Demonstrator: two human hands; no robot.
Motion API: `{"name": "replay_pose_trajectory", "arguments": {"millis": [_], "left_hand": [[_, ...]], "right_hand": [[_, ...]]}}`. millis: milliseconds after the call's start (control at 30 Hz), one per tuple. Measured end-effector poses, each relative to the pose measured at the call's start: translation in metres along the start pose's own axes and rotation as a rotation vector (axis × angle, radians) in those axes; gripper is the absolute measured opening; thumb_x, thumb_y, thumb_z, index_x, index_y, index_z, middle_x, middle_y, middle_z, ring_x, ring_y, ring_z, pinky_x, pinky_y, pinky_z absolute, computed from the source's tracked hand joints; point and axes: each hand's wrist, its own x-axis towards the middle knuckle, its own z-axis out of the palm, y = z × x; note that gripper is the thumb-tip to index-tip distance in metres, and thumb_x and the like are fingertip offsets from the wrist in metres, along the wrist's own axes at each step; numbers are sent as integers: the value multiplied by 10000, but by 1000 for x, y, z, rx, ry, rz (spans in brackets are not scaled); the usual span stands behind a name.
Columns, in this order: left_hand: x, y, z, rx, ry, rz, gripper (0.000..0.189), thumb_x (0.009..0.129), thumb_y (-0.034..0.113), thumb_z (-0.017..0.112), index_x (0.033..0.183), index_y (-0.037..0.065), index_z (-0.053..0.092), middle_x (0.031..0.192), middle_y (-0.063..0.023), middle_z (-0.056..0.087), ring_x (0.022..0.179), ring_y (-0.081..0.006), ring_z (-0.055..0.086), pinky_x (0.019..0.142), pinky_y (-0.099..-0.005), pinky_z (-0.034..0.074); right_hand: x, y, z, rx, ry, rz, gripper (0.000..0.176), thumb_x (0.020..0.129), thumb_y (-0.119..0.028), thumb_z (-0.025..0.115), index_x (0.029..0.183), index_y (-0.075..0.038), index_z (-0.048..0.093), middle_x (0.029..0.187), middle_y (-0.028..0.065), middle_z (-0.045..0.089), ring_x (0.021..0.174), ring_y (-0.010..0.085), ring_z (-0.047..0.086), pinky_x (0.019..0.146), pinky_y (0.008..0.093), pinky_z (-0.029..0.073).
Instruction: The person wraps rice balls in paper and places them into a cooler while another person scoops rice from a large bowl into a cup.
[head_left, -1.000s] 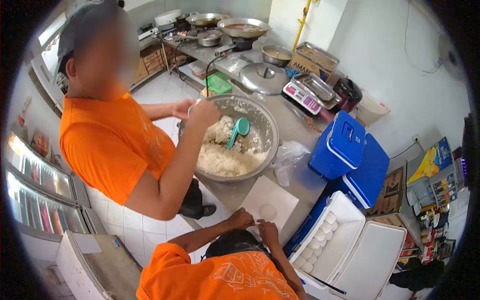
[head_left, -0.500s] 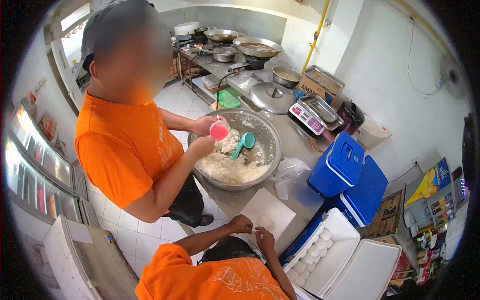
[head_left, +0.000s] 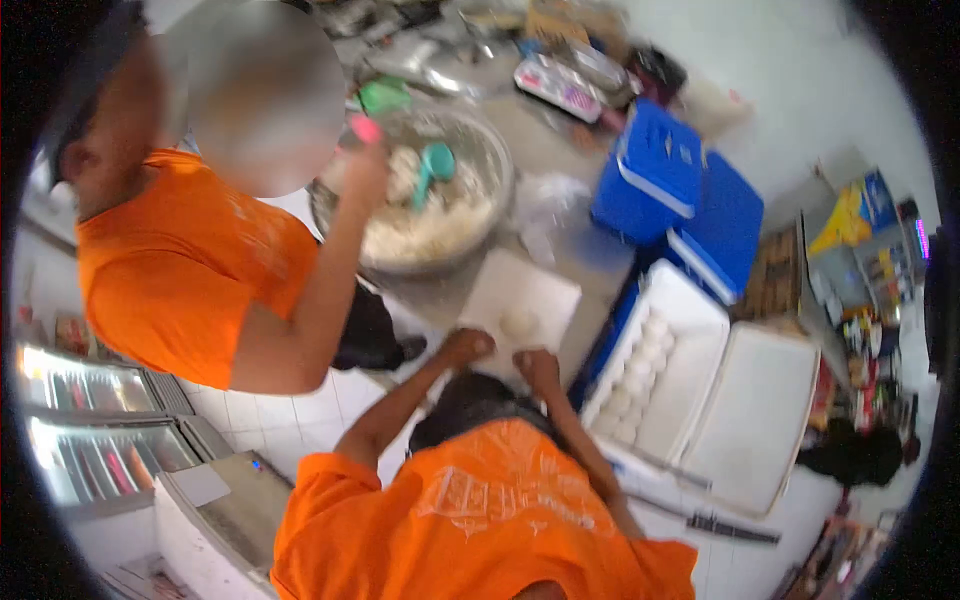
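My left hand [head_left: 467,347] and my right hand [head_left: 540,370] are at the near edge of a white board or sheet [head_left: 552,290] on the table. Both look closed, fingers curled in. Blur hides whether anything is in them. Just beyond them, between the two, a pale round piece of dough [head_left: 518,323] lies on the sheet, apart from my fingers as far as I can see. To the right, a white-lined blue cooler [head_left: 690,375] stands open with several white dough balls [head_left: 632,390] in rows along its left side.
A large metal basin [head_left: 497,150] of whitish mixture holds a teal scoop [head_left: 434,170]. Beside it, a co-worker [head_left: 190,270] lifts a pink cup [head_left: 365,128]. A plastic bag [head_left: 555,215], a digital scale [head_left: 560,88] and blue lids [head_left: 660,160] are at the far right.
My view has tilted down and swung, so the basin sits higher and further left. The co-worker's pink cup has risen from over the basin. My hands stay by the sheet's near edge.
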Motion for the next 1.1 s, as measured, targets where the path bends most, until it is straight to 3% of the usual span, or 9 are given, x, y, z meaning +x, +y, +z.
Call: {"name": "replay_pose_trajectory", "arguments": {"millis": [200, 367, 533, 633, 700, 733, 900, 967, 1100], "left_hand": [[-25, 17, -43, -9, 243, -129, 204, 881, 254, 719, 953, 64, 727, 933, -86, 722, 811, -221, 678, 753, -378, 526], [2, 14, -52, -279, 403, -284, 231, 870, 256, 736, 949, 39, 725, 873, -107, 713, 733, -182, 661, 692, -349, 520], [65, -1, -48, -219, 534, -365, 228, 861, 260, 728, 882, 32, 724, 749, -113, 680, 654, -229, 640, 641, -374, 510], [76, 8, -46, 259, 340, -376, 194, 843, 209, 693, 963, 58, 707, 880, -109, 680, 792, -274, 644, 741, -431, 493], [67, 63, -34, 495, 654, -55, 278, 838, 174, 631, 1105, 100, 658, 1112, -100, 639, 1083, -303, 574, 903, -489, 424], [56, 60, -11, 587, 433, 6, 406, 845, 199, 589, 1246, 134, 585, 1310, -101, 545, 1310, -301, 411, 1005, -524, 328], [28, 101, 34, 574, 210, 80, 634, 871, 320, 607, 1454, 152, 424, 1465, -146, 398, 1384, -351, 336, 1130, -553, 220], [29, 105, 34, 531, 223, 60, 696, 866, 340, 622, 1486, 148, 373, 1494, -146, 366, 1410, -357, 303, 1147, -543, 206], [34, 104, 30, 596, 162, 27, 708, 871, 341, 620, 1498, 142, 357, 1500, -145, 361, 1417, -364, 291, 1152, -525, 212]], "right_hand": [[-22, 7, -36, 445, -90, 385, 311, 806, -348, 739, 933, -64, 751, 848, 151, 713, 832, 293, 688, 759, 380, 520], [-2, 4, -33, 507, 343, 242, 346, 826, -379, 735, 938, -52, 743, 762, 128, 696, 736, 250, 678, 717, 347, 518], [45, 34, -40, 423, 233, 438, 385, 857, -409, 680, 908, -31, 734, 757, 160, 695, 723, 304, 672, 707, 390, 511], [44, 48, -19, 243, 127, 518, 419, 877, -433, 639, 843, -24, 724, 736, 164, 683, 688, 310, 658, 686, 395, 504], [40, 49, -12, 186, 111, 538, 439, 885, -453, 629, 807, -29, 715, 693, 150, 662, 627, 271, 635, 651, 369, 491], [32, 44, -11, 219, 224, 541, 439, 886, -444, 626, 781, -25, 708, 683, 148, 661, 633, 265, 641, 654, 380, 496], [-6, 45, -24, 437, 196, 863, 409, 911, -399, 563, 776, -41, 707, 764, 183, 690, 684, 352, 663, 672, 447, 521], [-11, 53, -27, 1262, -256, 1096, 313, 900, -299, 579, 819, -25, 705, 752, 176, 672, 728, 310, 673, 686, 413, 522], [34, 104, 3, 735, -58, 538, 202, 832, -189, 630, 938, -39, 715, 804, 156, 670, 813, 269, 677, 730, 361, 520]]}}
